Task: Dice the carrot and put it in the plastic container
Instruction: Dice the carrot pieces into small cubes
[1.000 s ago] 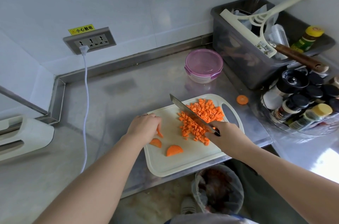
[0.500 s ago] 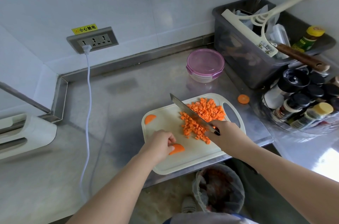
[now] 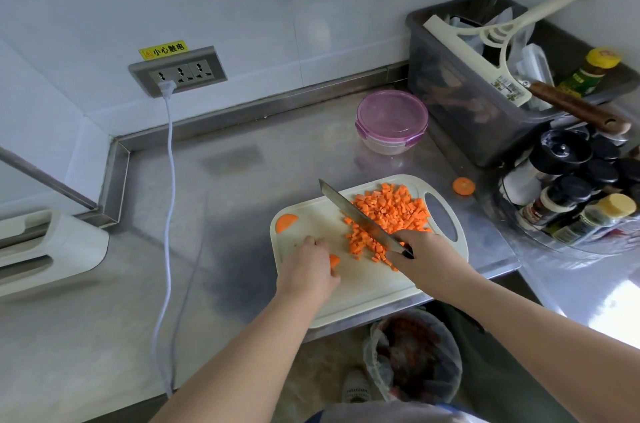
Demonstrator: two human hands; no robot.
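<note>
Head cam, left hand point(image 3: 306, 272): pinching carrot piece point(image 3: 334, 261), probably
right hand point(image 3: 424, 254): gripping knife point(image 3: 356, 216) across diced carrot point(image 3: 388, 218)
container point(image 3: 391, 121): lidded

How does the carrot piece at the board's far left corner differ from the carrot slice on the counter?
The corner piece is roughly a half round; the counter slice is a full round. The corner piece lies on the white cutting board; the counter slice lies off it, on the steel counter. Both are orange, flat and not yet diced.
</note>
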